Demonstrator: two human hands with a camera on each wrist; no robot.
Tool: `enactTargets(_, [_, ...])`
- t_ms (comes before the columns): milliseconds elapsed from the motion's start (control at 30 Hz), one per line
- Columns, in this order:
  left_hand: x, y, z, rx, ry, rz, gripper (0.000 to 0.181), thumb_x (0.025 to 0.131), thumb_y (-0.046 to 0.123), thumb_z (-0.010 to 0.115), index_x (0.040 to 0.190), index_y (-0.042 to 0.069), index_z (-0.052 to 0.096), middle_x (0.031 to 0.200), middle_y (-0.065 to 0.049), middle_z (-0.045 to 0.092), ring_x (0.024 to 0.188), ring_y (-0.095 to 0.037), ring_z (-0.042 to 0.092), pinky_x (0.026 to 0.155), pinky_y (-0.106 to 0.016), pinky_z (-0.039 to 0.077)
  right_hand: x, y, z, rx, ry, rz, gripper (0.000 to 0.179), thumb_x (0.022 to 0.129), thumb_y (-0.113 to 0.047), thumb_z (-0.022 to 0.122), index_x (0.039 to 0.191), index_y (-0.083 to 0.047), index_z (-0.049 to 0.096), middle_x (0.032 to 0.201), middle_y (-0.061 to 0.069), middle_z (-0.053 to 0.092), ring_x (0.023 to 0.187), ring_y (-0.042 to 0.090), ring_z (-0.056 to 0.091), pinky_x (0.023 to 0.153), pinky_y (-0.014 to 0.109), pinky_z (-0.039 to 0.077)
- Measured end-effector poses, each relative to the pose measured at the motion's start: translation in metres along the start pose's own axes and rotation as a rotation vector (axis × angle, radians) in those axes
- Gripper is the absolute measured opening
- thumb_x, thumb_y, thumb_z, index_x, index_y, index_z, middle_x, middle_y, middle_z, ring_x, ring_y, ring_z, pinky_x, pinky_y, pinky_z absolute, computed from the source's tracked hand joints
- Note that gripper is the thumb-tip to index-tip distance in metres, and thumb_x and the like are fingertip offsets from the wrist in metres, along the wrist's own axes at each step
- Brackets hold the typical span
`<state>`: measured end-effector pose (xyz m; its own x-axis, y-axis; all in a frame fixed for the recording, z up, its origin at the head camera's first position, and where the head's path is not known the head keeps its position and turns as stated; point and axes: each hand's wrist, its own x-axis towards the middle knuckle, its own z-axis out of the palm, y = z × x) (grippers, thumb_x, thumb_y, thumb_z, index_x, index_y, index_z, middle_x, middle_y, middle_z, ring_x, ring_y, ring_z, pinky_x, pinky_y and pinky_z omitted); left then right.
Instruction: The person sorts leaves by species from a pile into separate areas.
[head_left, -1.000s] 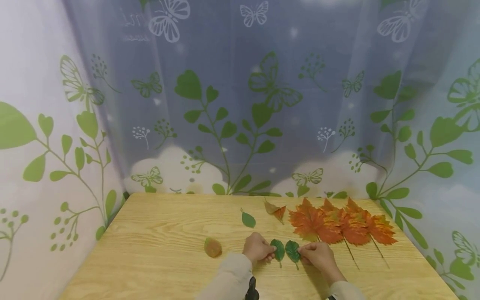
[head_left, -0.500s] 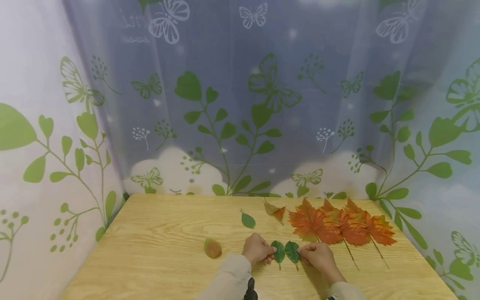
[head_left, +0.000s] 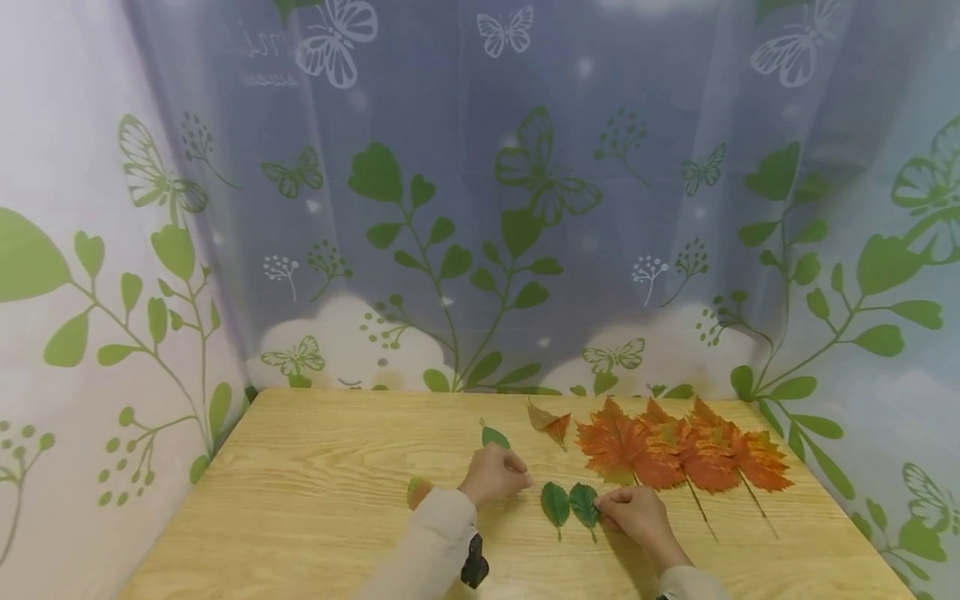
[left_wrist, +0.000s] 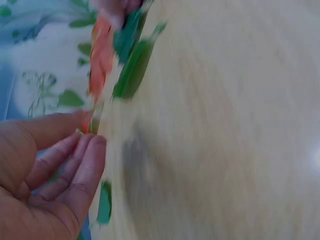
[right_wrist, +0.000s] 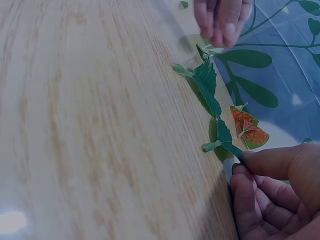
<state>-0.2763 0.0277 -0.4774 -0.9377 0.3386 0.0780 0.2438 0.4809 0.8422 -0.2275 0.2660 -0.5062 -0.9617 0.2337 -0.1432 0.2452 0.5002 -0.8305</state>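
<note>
Two dark green leaves lie side by side on the wooden table; the left leaf [head_left: 555, 505] is untouched and the right leaf [head_left: 582, 500] has its outer edge between the thumb and finger of my right hand [head_left: 637, 515]. The right wrist view shows this pinch on the leaf's edge [right_wrist: 226, 136]. My left hand [head_left: 495, 473] hovers to the left of the pair, its fingers [left_wrist: 90, 165] loosely bent and holding nothing. Just beyond it lies another green leaf [head_left: 495, 436], partly covered by the hand. A reddish-green leaf [head_left: 417, 489] is mostly hidden behind the left sleeve.
Several orange maple leaves [head_left: 678, 450] on thin stems overlap at the table's right side. A brown and red leaf pair [head_left: 551, 423] lies near the back edge. The wooden table [head_left: 322, 467] ends against a patterned curtain [head_left: 450, 250].
My left hand has let go of the left green leaf and moved left and away from me, now overlapping the far green leaf. The right hand has stayed in place.
</note>
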Motion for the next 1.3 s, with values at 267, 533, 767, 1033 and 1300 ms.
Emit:
enactTargets(267, [0.021, -0.02, -0.024, 0.03, 0.093, 0.084, 0.025, 0.08, 0.003, 0.075, 0.102, -0.006, 0.069, 0.099, -0.018, 0.069, 0.091, -0.032, 0.065, 0.077, -0.039, 0.054, -0.001, -0.001, 0.0, 0.016, -0.002, 0.003, 0.011, 0.084, -0.01, 0.071, 0.085, 0.001, 0.074, 0.08, 0.004, 0.071, 0.063, 0.013, 0.063, 0.058, 0.029, 0.053])
enactTargets(533, [0.032, -0.04, -0.013, 0.05, 0.17, 0.065, 0.027, 0.077, 0.0, 0.076, 0.102, -0.006, 0.069, 0.102, -0.019, 0.069, 0.094, -0.035, 0.065, 0.08, -0.043, 0.054, -0.001, 0.0, 0.0, 0.015, 0.008, 0.004, 0.01, 0.083, -0.009, 0.071, 0.085, 0.001, 0.074, 0.081, 0.004, 0.071, 0.063, 0.013, 0.063, 0.058, 0.029, 0.053])
enactTargets(767, [0.04, -0.055, 0.005, 0.079, 0.225, 0.021, 0.028, 0.073, -0.001, 0.077, 0.1, -0.002, 0.07, 0.096, -0.014, 0.07, 0.088, -0.028, 0.065, 0.076, -0.039, 0.054, 0.0, 0.002, 0.001, 0.008, 0.002, -0.005, 0.01, 0.084, -0.01, 0.072, 0.084, -0.001, 0.074, 0.077, 0.002, 0.07, 0.063, 0.012, 0.062, 0.058, 0.029, 0.052])
enactTargets(1033, [0.039, -0.055, 0.01, 0.09, 0.282, -0.045, 0.027, 0.074, 0.005, 0.08, 0.1, 0.0, 0.071, 0.098, -0.014, 0.07, 0.09, -0.029, 0.064, 0.08, -0.043, 0.053, -0.002, 0.0, 0.0, -0.02, 0.012, -0.003, 0.01, 0.083, -0.011, 0.072, 0.084, -0.001, 0.074, 0.074, 0.001, 0.069, 0.063, 0.013, 0.06, 0.057, 0.029, 0.05])
enactTargets(1300, [0.042, -0.062, 0.01, 0.079, 0.28, 0.003, 0.032, 0.074, 0.007, 0.081, 0.103, 0.001, 0.071, 0.099, -0.013, 0.069, 0.089, -0.027, 0.064, 0.077, -0.04, 0.054, -0.001, 0.003, 0.001, -0.007, 0.011, -0.003, 0.011, 0.083, -0.012, 0.073, 0.083, -0.001, 0.074, 0.076, 0.001, 0.069, 0.064, 0.013, 0.06, 0.058, 0.028, 0.05])
